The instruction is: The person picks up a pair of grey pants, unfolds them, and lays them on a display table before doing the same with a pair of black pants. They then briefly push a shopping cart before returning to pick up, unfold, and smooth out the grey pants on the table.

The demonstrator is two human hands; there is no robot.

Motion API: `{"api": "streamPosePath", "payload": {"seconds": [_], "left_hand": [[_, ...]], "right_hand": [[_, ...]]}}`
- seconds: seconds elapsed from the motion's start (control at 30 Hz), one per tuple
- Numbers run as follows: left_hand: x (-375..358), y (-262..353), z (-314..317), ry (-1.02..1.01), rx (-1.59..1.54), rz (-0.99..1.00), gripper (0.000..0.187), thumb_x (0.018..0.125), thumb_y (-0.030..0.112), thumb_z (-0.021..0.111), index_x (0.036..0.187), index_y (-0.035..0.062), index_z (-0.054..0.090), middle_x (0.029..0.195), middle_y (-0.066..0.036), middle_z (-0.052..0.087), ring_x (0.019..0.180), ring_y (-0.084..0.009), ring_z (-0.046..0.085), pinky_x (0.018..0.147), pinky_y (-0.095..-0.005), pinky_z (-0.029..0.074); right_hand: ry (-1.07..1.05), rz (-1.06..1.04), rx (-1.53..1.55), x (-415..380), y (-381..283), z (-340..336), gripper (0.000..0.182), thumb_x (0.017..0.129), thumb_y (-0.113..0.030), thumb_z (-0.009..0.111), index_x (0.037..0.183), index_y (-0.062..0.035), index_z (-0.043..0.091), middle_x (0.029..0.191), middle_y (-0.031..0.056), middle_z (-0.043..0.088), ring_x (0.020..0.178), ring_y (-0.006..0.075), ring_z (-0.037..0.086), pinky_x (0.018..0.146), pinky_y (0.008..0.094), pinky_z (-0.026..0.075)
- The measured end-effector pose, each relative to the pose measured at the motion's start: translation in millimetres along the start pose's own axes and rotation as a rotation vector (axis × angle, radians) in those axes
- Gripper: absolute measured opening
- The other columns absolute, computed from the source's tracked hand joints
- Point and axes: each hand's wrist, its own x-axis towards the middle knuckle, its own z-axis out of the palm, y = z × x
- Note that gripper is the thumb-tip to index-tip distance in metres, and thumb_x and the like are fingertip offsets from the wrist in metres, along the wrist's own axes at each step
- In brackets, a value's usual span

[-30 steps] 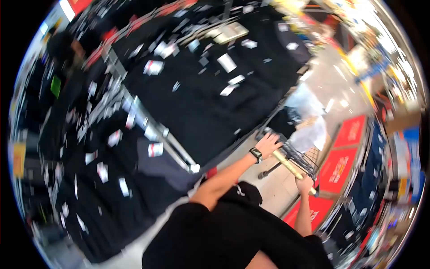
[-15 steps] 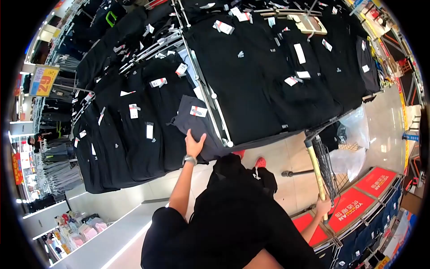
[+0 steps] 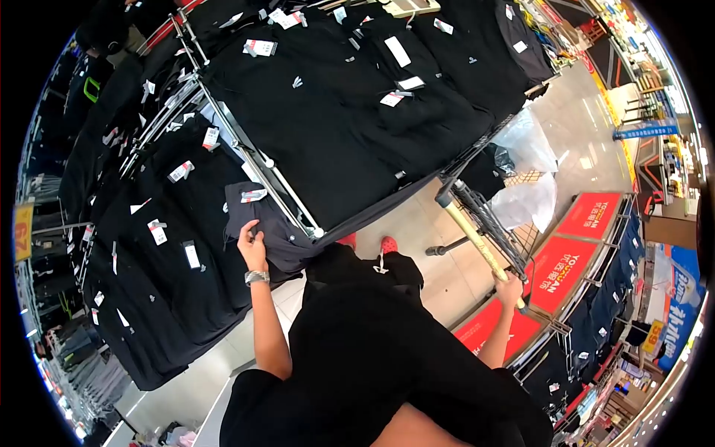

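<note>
My left hand (image 3: 253, 249), with a watch (image 3: 257, 278) on its wrist, is at the near left edge of a dark grey garment (image 3: 279, 246) with a white tag (image 3: 253, 195). Its fingers are apart and partly bent, with a gap between thumb and forefinger; whether the fingertips touch the cloth is hard to tell. The grey garment lies on black garments (image 3: 175, 261) beside a metal rack rail (image 3: 275, 182). On the right, my right hand (image 3: 509, 289) is wrapped around the yellow handle (image 3: 477, 242) of a wire cart (image 3: 495, 231).
Tagged black clothes (image 3: 350, 127) cover the rack ahead. Clear plastic bags (image 3: 529, 149) are by the cart on the tiled floor (image 3: 447, 276). Red sign boards (image 3: 558, 272) top a clothes stand at the right. A price sign (image 3: 24, 232) hangs at the far left.
The view has swung to the right, so the racks appear further left. My left hand has drawn its fingers in at the grey garment's edge. My right hand stays on the cart handle.
</note>
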Motion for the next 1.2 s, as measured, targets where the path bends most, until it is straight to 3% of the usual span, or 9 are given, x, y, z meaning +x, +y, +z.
{"api": "streamPosePath", "payload": {"seconds": [0.03,0.1,0.2,0.47,0.63,0.8,0.87,1.03,1.2], "left_hand": [[-4.3,12.2,-0.5,-0.001,-0.001,-0.001,0.035,0.077,-0.013,0.056,0.106,0.0048,0.065,0.08,0.003,0.055,0.071,-0.007,0.05,0.064,-0.0217,0.04],[-15.1,30.7,-2.7,0.059,-0.148,0.026,0.033,0.079,-0.014,0.054,0.105,0.0022,0.064,0.095,-0.001,0.059,0.087,-0.0096,0.053,0.077,-0.0229,0.041],[-15.6,41.9,-10.0,0.225,-0.217,0.131,0.032,0.078,-0.017,0.053,0.101,0.0032,0.065,0.078,0.006,0.047,0.07,-0.0043,0.042,0.066,-0.0194,0.033],[2.9,50.5,-44.9,0.321,-0.101,0.266,0.032,0.076,-0.019,0.054,0.097,0.0019,0.064,0.084,0.003,0.046,0.079,-0.008,0.045,0.078,-0.0206,0.037],[7.4,68.6,-57.3,0.283,-0.277,0.259,0.031,0.078,-0.016,0.054,0.101,0.0033,0.063,0.09,0.002,0.051,0.088,-0.01,0.048,0.085,-0.0238,0.039],[13.0,81.1,-74.0,0.35,-0.191,0.348,0.033,0.08,-0.016,0.054,0.106,0.0025,0.064,0.086,0.004,0.05,0.079,-0.0057,0.046,0.074,-0.0201,0.038],[25.8,69.6,-82.0,0.347,-0.165,0.38,0.034,0.075,-0.018,0.054,0.1,0.0024,0.066,0.079,0.005,0.042,0.074,-0.006,0.041,0.07,-0.0194,0.035],[49.4,40.2,-83.0,0.33,-0.017,0.352,0.031,0.074,-0.016,0.055,0.095,0.0014,0.069,0.071,0.008,0.038,0.063,-0.0042,0.036,0.058,-0.0193,0.032],[68.1,-31.4,-89.4,0.295,0.303,0.28,0.029,0.078,-0.012,0.056,0.099,0.0045,0.068,0.063,0.006,0.048,0.054,-0.0039,0.044,0.05,-0.0205,0.038]], "right_hand": [[-0.002,-0.011,-0.006,-2.9,5.2,3.1,0.04,0.073,-0.048,0.075,0.084,-0.0095,0.072,0.067,0.0166,0.064,0.065,0.0351,0.064,0.062,0.0424,0.048],[-0.029,0.008,-0.021,-12.4,5.7,2.0,0.039,0.073,-0.047,0.075,0.086,-0.0105,0.073,0.067,0.0166,0.064,0.066,0.035,0.064,0.062,0.0423,0.048],[-0.054,0.011,-0.042,-27.8,5.8,-1.6,0.039,0.072,-0.047,0.075,0.091,-0.0132,0.074,0.07,0.0167,0.065,0.069,0.0353,0.065,0.064,0.043,0.049],[-0.086,0.015,-0.069,-64.9,6.6,-10.9,0.038,0.069,-0.049,0.075,0.079,-0.0116,0.071,0.07,0.0164,0.066,0.073,0.0381,0.064,0.066,0.0464,0.049],[-0.082,-0.014,-0.031,-77.2,39.3,1.0,0.038,0.068,-0.046,0.078,0.078,-0.0104,0.072,0.067,0.0166,0.065,0.067,0.0382,0.064,0.063,0.045,0.05],[-0.151,0.038,-0.072,-88.8,46.4,-10.3,0.029,0.067,-0.039,0.075,0.081,-0.0138,0.073,0.072,0.0158,0.067,0.073,0.0373,0.065,0.068,0.0459,0.051],[-0.174,0.009,-0.091,-92.3,55.7,-9.8,0.028,0.067,-0.039,0.075,0.081,-0.0141,0.073,0.071,0.0154,0.066,0.072,0.0371,0.065,0.068,0.0458,0.051],[-0.243,-0.031,-0.054,-97.9,69.8,-20.5,0.028,0.068,-0.039,0.074,0.078,-0.0133,0.073,0.069,0.0155,0.066,0.069,0.037,0.064,0.066,0.0455,0.051],[-0.521,-0.103,0.129,-98.3,81.0,-25.9,0.04,0.071,-0.045,0.077,0.079,-0.0063,0.073,0.067,0.0183,0.065,0.065,0.0354,0.065,0.062,0.0413,0.051]]}}
